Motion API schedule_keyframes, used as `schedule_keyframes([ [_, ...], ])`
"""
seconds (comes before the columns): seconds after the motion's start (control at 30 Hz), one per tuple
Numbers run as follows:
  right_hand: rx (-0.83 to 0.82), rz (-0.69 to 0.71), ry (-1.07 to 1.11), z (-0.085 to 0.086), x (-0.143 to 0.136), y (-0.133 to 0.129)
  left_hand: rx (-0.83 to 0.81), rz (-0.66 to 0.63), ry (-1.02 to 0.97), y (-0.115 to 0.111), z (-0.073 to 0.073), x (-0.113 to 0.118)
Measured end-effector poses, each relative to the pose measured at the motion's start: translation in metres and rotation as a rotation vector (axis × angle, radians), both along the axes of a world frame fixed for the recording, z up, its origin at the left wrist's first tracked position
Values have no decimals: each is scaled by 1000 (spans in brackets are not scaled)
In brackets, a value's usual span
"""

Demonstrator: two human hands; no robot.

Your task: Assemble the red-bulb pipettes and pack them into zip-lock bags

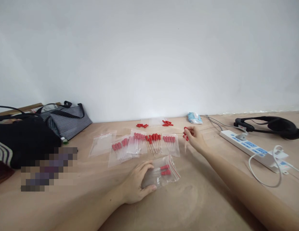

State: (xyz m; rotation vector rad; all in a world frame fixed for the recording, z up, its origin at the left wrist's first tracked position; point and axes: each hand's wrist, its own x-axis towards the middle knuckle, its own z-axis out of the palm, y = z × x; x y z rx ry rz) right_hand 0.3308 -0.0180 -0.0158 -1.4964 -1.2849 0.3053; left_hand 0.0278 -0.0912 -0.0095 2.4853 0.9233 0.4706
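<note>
My left hand (136, 183) rests low on the table, thumb and fingers closed around the left end of a clear zip-lock bag (155, 183). Inside that bag lie two droppers (165, 172) with red rubber bulbs toward its red-striped mouth on the right. Farther right, my right hand (194, 138) pinches a dropper (185, 146) by its red bulb, with the clear tube hanging down. More red shows behind those fingers, partly hidden. Several loose droppers (154, 141) lie between filled bags. Filled zip-lock bags (120, 150) stretch leftward, and another bag of droppers (171, 146) lies nearer my right hand.
A flat bag (101, 146) lies at left. Red bulbs (142, 125) and more red bulbs (167, 123) sit near the wall. A blue-white packet (195, 118), power strip (252, 149) with cables, and black headset (267, 126) are right; a striped bag (67, 120) stands left.
</note>
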Motion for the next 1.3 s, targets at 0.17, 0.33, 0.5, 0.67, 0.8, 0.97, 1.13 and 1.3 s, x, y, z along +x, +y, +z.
schedule_keyframes([
  [0.17, 146, 134, 424, -4, -13, -46, -12, 30, 6, 1, -3, 0],
  [0.33, 64, 202, 607, -18, -28, -62, -10, 17, -8, 3, -6, -1],
  [0.5, 14, 223, 683, -23, -45, -68, -25, -48, -7, 3, -3, -1],
  [0.67, -107, 382, 735, -22, -62, -79, -24, 0, 29, 0, 1, 2],
  [0.8, -227, 571, 530, -24, -66, -83, -37, 15, 30, -1, 0, 3],
  [0.97, -292, 708, 342, -27, -64, -79, -38, 12, 45, 0, 0, 3],
  [1.13, -311, 703, 325, -30, -66, -69, -34, 7, 47, 0, 0, 3],
  [1.3, -355, 751, 124, -29, -66, -68, -24, 12, 51, 0, 0, 2],
])
